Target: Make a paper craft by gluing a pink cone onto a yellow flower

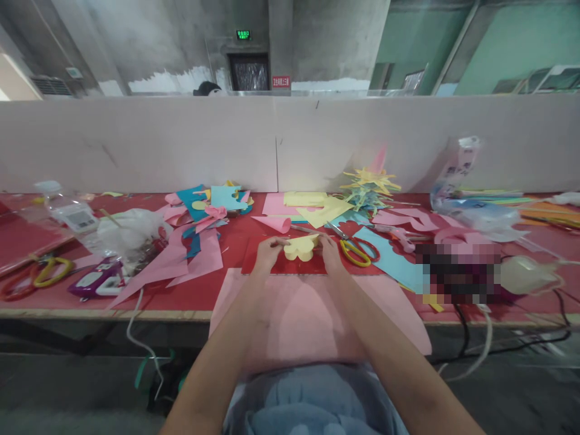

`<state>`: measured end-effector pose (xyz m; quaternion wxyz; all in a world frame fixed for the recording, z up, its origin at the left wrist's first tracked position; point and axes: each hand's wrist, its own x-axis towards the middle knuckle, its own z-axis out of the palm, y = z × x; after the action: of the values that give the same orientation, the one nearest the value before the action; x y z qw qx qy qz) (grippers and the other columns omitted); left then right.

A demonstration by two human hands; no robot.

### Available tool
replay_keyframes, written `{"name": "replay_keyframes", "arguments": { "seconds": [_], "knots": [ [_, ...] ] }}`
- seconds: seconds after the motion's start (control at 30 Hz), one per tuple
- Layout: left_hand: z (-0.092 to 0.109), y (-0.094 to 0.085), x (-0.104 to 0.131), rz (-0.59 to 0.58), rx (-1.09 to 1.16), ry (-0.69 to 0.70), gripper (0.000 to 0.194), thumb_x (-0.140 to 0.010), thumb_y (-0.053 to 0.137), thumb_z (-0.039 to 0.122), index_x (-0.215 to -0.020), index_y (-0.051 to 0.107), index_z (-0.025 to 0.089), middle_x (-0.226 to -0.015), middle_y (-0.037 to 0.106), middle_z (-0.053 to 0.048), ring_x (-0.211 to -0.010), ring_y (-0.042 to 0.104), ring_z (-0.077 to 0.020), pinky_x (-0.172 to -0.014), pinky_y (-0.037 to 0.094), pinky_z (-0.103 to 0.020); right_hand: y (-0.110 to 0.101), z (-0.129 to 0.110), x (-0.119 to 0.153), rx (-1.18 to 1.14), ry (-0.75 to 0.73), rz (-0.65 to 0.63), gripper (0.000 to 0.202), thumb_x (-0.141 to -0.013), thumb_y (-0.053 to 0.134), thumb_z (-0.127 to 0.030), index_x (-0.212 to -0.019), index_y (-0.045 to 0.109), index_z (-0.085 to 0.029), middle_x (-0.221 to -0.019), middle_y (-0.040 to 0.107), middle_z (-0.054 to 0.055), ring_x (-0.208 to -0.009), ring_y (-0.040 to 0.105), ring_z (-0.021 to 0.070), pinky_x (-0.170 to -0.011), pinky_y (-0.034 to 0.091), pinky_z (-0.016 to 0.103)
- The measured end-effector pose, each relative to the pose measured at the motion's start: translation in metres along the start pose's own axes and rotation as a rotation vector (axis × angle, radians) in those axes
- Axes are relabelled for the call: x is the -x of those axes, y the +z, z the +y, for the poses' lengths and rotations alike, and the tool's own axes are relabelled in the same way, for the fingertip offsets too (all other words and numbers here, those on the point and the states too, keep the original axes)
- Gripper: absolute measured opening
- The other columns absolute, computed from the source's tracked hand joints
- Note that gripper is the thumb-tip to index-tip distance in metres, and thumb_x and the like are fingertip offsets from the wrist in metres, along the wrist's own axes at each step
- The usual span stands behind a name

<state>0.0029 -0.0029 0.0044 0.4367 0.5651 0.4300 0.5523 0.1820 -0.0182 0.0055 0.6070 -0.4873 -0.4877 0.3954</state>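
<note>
Between my two hands is a yellow folded paper piece with a scalloped lower edge. My left hand pinches its left end, and my right hand grips the right end. Beneath it lies a dark red board on the red table. A pink sheet hangs over the table edge toward my lap. Just right of my right hand are scissors with red and yellow handles. A rolled pink paper cone lies beyond my left hand.
Coloured paper scraps lie back left. A layered paper tree stands back right. A clear bottle, a purple device and more scissors sit left. Light-blue paper lies right. A pale partition closes the back.
</note>
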Motion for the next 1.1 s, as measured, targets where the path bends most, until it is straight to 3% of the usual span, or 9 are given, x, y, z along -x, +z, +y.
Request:
{"name": "replay_keyframes", "arguments": {
  "seconds": [0.13, 0.27, 0.4, 0.53, 0.67, 0.8, 0.97, 1.1],
  "knots": [
    [0.005, 0.001, 0.003, 0.019, -0.035, 0.02, 0.016, -0.064, 0.052, 0.007, -0.059, 0.064, 0.017, -0.087, 0.07, -0.005, -0.087, 0.062, -0.0173, -0.087, 0.046, -0.034, 0.001, -0.001, 0.002, -0.001, 0.013, 0.008, 0.046, -0.075, 0.04, -0.058, -0.085, 0.062, -0.019, -0.088, 0.066, 0.007, -0.079, 0.061, 0.0221, -0.058, 0.051, 0.031],
    [0.009, 0.003, 0.005, 0.027, -0.038, 0.013, 0.022, -0.061, 0.047, 0.002, -0.053, 0.061, 0.017, -0.087, 0.069, -0.003, -0.086, 0.062, -0.0164, -0.086, 0.046, -0.033, 0.001, 0.001, 0.001, 0.014, -0.011, 0.0, 0.033, -0.064, 0.06, -0.045, -0.083, 0.061, -0.018, -0.085, 0.066, 0.006, -0.079, 0.06, 0.0211, -0.065, 0.051, 0.032],
    [0.01, 0.004, 0.003, 0.053, 0.014, -0.014, 0.023, -0.065, 0.041, 0.005, -0.059, 0.06, 0.017, -0.088, 0.068, -0.004, -0.087, 0.062, -0.0157, -0.082, 0.048, -0.031, 0.001, 0.002, 0.0, 0.0, -0.026, -0.034, 0.03, -0.061, 0.061, -0.035, -0.086, 0.06, -0.018, -0.083, 0.066, 0.004, -0.076, 0.061, 0.0192, -0.069, 0.05, 0.032],
    [0.005, 0.005, -0.002, 0.108, 0.064, -0.076, 0.019, -0.076, 0.042, 0.02, -0.082, 0.059, 0.016, -0.087, 0.067, -0.005, -0.08, 0.063, -0.0167, -0.071, 0.052, -0.031, 0.001, 0.001, 0.001, -0.006, -0.036, -0.068, 0.033, -0.062, 0.06, -0.036, -0.09, 0.059, -0.019, -0.084, 0.067, 0.004, -0.079, 0.062, 0.0191, -0.07, 0.05, 0.032],
    [0.002, 0.006, -0.004, 0.129, 0.078, -0.132, 0.026, -0.076, 0.053, 0.038, -0.086, 0.059, 0.015, -0.086, 0.066, -0.008, -0.078, 0.063, -0.0187, -0.069, 0.051, -0.032, 0.001, 0.001, 0.001, 0.004, -0.054, -0.093, 0.033, -0.065, 0.06, -0.038, -0.092, 0.058, -0.02, -0.085, 0.067, 0.004, -0.079, 0.063, 0.0184, -0.072, 0.05, 0.033],
    [0.004, 0.006, -0.004, 0.124, 0.097, -0.168, 0.048, -0.083, 0.033, 0.054, -0.088, 0.06, 0.014, -0.076, 0.067, -0.009, -0.072, 0.064, -0.0195, -0.065, 0.051, -0.032, 0.0, 0.002, 0.0, 0.026, -0.08, -0.098, 0.033, -0.067, 0.06, -0.039, -0.094, 0.057, -0.02, -0.083, 0.067, 0.003, -0.079, 0.063, 0.0181, -0.075, 0.049, 0.033],
    [0.002, 0.0, -0.004, 0.126, 0.03, -0.113, 0.032, -0.063, 0.066, 0.044, -0.077, 0.064, 0.015, -0.071, 0.066, -0.003, -0.07, 0.062, -0.0172, -0.063, 0.048, -0.025, 0.002, 0.0, 0.002, 0.06, -0.105, -0.114, 0.033, -0.067, 0.061, -0.04, -0.092, 0.059, -0.018, -0.089, 0.067, 0.005, -0.081, 0.062, 0.0186, -0.076, 0.048, 0.033],
    [-0.002, -0.002, -0.004, 0.123, -0.001, -0.087, 0.032, -0.061, 0.066, 0.043, -0.075, 0.064, 0.014, -0.068, 0.065, -0.002, -0.067, 0.06, -0.016, -0.061, 0.046, -0.025, 0.002, -0.002, 0.003, 0.102, -0.093, -0.095, 0.032, -0.068, 0.061, -0.044, -0.087, 0.061, -0.018, -0.086, 0.067, 0.005, -0.081, 0.062, 0.0193, -0.075, 0.047, 0.032]
  ]
}}
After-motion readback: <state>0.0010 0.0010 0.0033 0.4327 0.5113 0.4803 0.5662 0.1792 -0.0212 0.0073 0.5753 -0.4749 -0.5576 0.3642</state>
